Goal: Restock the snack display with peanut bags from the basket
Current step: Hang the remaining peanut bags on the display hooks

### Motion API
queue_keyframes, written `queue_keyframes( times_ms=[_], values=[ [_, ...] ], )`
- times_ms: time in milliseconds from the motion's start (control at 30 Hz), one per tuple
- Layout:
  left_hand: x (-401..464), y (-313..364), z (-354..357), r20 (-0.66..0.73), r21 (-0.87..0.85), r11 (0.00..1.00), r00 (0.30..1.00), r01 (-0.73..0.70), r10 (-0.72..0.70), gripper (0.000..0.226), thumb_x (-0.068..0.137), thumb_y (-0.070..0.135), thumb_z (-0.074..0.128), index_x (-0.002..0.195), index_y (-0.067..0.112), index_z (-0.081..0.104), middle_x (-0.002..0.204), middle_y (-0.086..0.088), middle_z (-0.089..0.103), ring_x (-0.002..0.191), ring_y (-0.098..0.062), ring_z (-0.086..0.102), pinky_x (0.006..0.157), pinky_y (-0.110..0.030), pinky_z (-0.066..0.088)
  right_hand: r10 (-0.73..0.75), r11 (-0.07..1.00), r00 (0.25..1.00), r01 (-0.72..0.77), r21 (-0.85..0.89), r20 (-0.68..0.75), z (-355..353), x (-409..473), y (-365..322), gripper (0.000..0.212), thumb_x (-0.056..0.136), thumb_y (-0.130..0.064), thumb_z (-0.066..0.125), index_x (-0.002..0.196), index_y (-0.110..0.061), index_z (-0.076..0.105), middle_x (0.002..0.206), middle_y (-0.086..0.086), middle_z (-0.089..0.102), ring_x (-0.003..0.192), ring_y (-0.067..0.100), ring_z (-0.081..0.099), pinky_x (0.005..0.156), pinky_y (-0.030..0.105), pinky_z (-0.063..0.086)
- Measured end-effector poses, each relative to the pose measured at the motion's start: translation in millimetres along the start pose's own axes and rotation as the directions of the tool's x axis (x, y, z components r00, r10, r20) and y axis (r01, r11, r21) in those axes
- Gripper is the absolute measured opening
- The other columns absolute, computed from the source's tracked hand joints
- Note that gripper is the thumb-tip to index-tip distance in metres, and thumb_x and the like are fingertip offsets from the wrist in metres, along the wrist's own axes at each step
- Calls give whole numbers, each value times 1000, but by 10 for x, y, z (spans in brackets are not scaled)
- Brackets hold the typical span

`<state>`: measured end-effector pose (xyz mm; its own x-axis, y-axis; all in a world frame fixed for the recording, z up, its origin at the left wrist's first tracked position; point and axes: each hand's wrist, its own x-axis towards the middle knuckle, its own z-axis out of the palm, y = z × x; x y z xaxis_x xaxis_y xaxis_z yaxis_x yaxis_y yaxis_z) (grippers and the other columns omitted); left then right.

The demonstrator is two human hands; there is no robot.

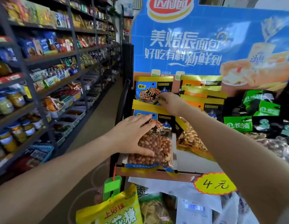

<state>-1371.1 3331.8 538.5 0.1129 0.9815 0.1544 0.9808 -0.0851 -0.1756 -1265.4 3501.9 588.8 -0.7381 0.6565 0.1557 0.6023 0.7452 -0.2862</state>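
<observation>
Left hand (pixel 134 135): palm flat, fingers spread, pressed on the front of the front blue peanut bag (pixel 154 143). Not a closed grasp; thumb lies along the lower part of the bag, fingertips reach its printed label. The bag stands tilted back on the display shelf (pixel 197 164), clear lower half full of red-skinned peanuts, bottom seam at the shelf's front edge.

Right hand (pixel 171 103): reaches further in, fingers curled at the right edge of the rear blue peanut bag (pixel 148 91), which stands upright behind the front one. Thumb side hidden; cannot tell whether the fingers pinch the bag or only touch it.

Just right of the blue bags: a row of orange peanut bags (pixel 203 101), overlapping front to back, leaning, same brand print; the right forearm crosses in front of the lowest 1.

Further right on the same level: green packets (pixel 260 107), piled loosely at mixed angles.

Behind everything: blue backboard (pixel 189 46) with white Chinese lettering and bread pictures.

Front edge of shelf, right side: yellow price tag (pixel 215 184) reading 4 元.

Below the shelf: yellow candy bag (pixel 111 212) hanging by a green clip (pixel 112 185), plus white packets (pixel 194 209).

Left of view: aisle racks (pixel 43 70) stocked with boxes, packets and jars. A blue basket (pixel 42 151) sits low on the rack; contents not legible.
</observation>
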Motion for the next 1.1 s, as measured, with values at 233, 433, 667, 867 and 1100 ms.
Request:
queue_keyframes(
  times_ms=[233,433,667,867,1100],
  values=[
    [87,-12,82,15,31,999,1000,15,-16,105,64,84,25,147,24,6,158,0,-3,144,-17,-2,106,-24,-7,237,942,971,-237,237,26,105,244,116,31,91,-26,55,69,-5,51,72,6,55,68,25,56,54,28,43],
    [79,14,83,-64,38,999,998,-20,22,96,69,78,31,146,23,19,156,-5,16,143,-24,16,109,-36,3,14,887,998,20,462,-69,-55,267,126,21,91,-18,55,71,-13,58,68,1,47,61,15,41,57,26,36],
    [207,45,43,69,20,999,997,-39,38,89,76,72,37,147,28,7,158,0,-2,145,-19,1,116,-34,8,-310,938,934,330,102,-178,-478,447,26,20,96,-12,44,107,-4,59,89,8,52,85,20,47,72,25,30],
    [46,159,120,25,5,998,998,-62,61,62,85,54,26,137,22,40,147,-8,38,132,-25,41,98,-41,47,-298,937,942,320,-140,155,13,522,-69,59,82,15,32,128,-17,50,140,13,48,128,31,45,100,43,43],
    [-62,39,203,74,-55,991,990,-118,122,83,79,69,22,147,22,13,156,-3,15,143,-19,14,110,-29,7,-3,998,968,-13,-60,-253,-41,425,121,32,97,-25,40,122,-5,42,104,22,61,86,38,59,60,38,42]
  ],
)
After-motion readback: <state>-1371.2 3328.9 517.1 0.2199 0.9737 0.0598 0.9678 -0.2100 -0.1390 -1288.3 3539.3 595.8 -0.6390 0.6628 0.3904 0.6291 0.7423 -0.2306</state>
